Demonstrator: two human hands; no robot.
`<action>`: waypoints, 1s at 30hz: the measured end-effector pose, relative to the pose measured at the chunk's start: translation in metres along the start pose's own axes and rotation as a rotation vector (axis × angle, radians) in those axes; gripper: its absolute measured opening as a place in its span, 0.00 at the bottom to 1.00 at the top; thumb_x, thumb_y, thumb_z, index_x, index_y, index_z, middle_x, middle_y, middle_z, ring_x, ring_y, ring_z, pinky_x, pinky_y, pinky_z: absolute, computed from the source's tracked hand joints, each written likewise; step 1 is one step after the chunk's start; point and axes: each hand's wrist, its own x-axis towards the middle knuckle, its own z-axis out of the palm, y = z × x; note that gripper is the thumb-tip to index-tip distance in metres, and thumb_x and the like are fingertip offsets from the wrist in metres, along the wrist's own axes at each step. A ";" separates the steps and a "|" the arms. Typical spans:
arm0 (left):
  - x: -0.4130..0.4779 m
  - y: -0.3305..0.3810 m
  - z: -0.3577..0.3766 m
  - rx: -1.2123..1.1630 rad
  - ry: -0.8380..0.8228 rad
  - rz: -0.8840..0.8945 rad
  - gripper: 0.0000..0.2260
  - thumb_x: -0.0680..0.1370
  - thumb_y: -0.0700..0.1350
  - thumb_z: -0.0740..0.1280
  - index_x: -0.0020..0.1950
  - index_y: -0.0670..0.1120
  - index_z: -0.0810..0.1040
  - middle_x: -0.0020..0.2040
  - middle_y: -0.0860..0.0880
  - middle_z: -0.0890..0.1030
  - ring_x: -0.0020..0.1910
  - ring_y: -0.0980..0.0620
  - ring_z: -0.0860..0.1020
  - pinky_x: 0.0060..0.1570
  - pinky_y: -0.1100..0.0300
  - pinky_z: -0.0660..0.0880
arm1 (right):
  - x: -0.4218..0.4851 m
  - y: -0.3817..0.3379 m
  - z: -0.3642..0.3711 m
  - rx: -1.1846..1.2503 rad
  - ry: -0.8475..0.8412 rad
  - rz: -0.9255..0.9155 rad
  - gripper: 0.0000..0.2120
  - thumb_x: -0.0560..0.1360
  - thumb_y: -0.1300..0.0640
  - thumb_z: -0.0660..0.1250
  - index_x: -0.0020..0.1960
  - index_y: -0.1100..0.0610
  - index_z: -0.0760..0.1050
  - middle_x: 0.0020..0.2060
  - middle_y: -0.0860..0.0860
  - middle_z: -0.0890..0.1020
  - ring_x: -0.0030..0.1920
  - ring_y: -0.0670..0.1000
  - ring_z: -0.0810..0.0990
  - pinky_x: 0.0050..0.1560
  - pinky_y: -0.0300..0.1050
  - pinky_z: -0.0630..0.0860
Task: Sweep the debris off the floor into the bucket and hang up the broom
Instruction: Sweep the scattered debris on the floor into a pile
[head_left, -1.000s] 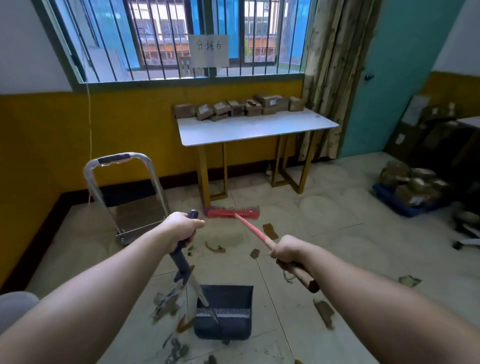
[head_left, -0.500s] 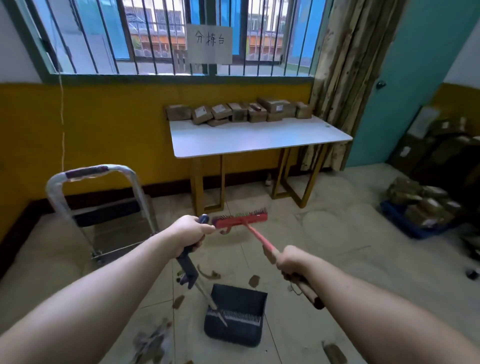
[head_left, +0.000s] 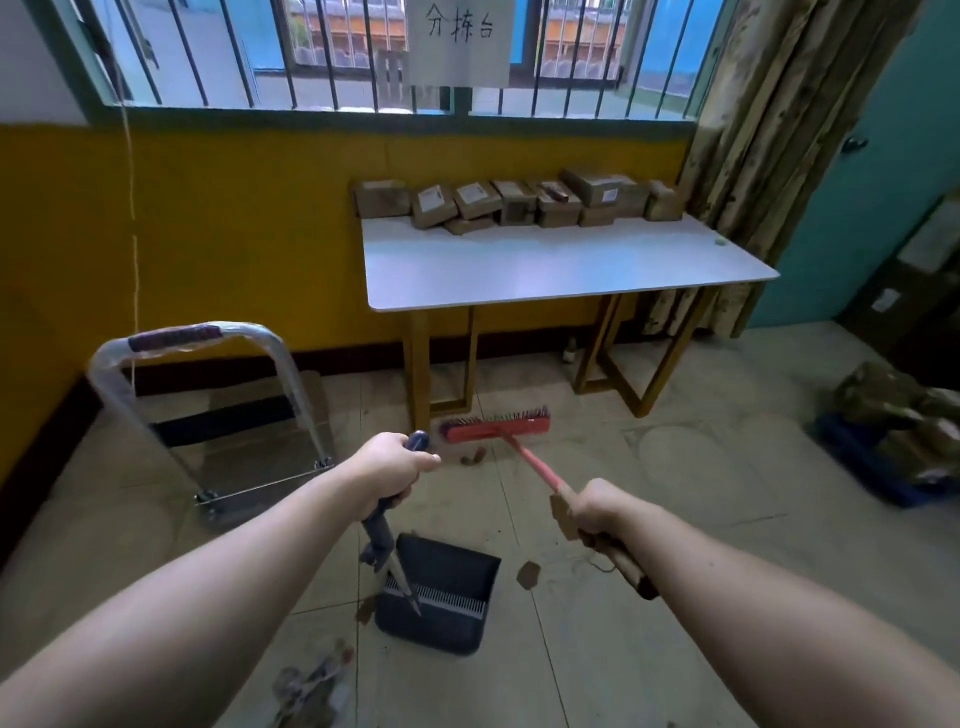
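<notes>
Left hand (head_left: 387, 470) grips dustpan (head_left: 452, 577) handle, right hand (head_left: 597, 512) grips broom (head_left: 496, 430). Head now lifted, bristles up, above scrap (head_left: 474, 457) before table (head_left: 545, 270); next stroke pending.

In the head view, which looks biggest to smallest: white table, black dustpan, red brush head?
1. white table
2. black dustpan
3. red brush head
The dustpan is nearer the camera, so its lead over the brush head is unsure.
</notes>
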 end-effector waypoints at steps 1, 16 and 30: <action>0.006 0.003 0.001 -0.001 0.009 -0.014 0.07 0.78 0.45 0.67 0.44 0.44 0.73 0.30 0.47 0.70 0.24 0.54 0.67 0.25 0.61 0.66 | 0.011 -0.003 -0.006 0.003 -0.014 -0.001 0.13 0.80 0.59 0.55 0.62 0.63 0.68 0.34 0.56 0.77 0.24 0.49 0.72 0.21 0.36 0.69; 0.096 0.031 0.050 0.161 0.189 -0.217 0.09 0.77 0.48 0.67 0.49 0.42 0.74 0.34 0.47 0.73 0.29 0.51 0.71 0.33 0.60 0.68 | 0.176 -0.014 -0.063 0.074 -0.171 -0.020 0.15 0.81 0.48 0.55 0.45 0.59 0.70 0.33 0.56 0.77 0.28 0.52 0.72 0.30 0.44 0.72; 0.082 0.026 0.065 0.107 0.184 -0.283 0.06 0.78 0.45 0.66 0.47 0.43 0.73 0.32 0.47 0.71 0.26 0.53 0.67 0.26 0.60 0.66 | 0.196 0.036 -0.032 -0.021 -0.343 -0.015 0.22 0.81 0.46 0.51 0.74 0.47 0.56 0.37 0.57 0.78 0.26 0.48 0.73 0.28 0.40 0.74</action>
